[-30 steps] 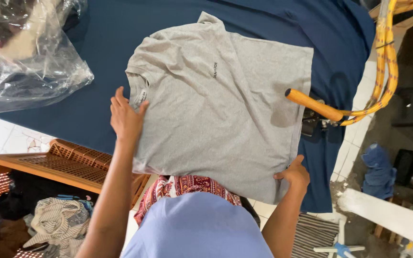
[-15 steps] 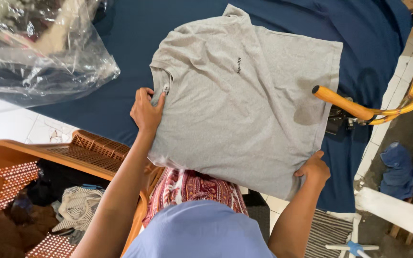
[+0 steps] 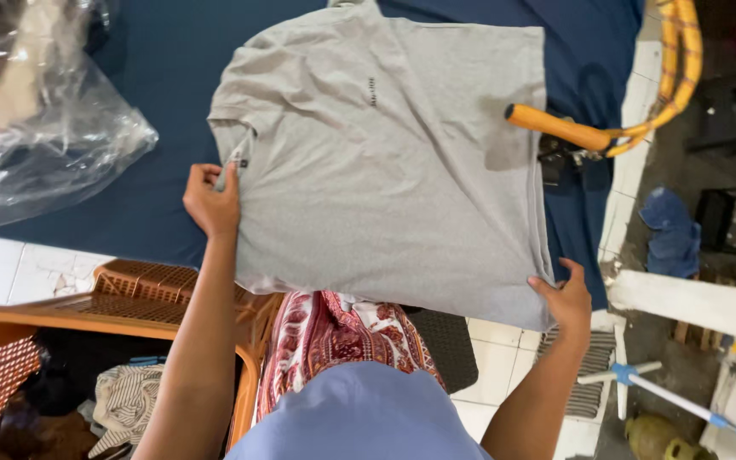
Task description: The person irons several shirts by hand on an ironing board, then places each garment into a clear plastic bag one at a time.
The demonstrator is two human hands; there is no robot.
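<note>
Grey T-shirt (image 3: 393, 162) lies flat on the blue worktop (image 3: 129, 204), long axis running away from me. My left hand (image 3: 212, 200) pinches its collar edge; my right hand (image 3: 566, 298) pinches its near hem corner, nearer me.

Open blue table cover (image 3: 155, 170) left of the grey T-shirt (image 3: 385, 162) — free passage between shirt and crumpled clear plastic bag (image 3: 36, 128). Blocked on the right by an orange iron handle (image 3: 555, 128) overlapping the shirt's edge, yellow cord (image 3: 683, 77) looping above. Hemmed in below left by an orange laundry basket (image 3: 155, 294) — near the left hand (image 3: 212, 200).
</note>
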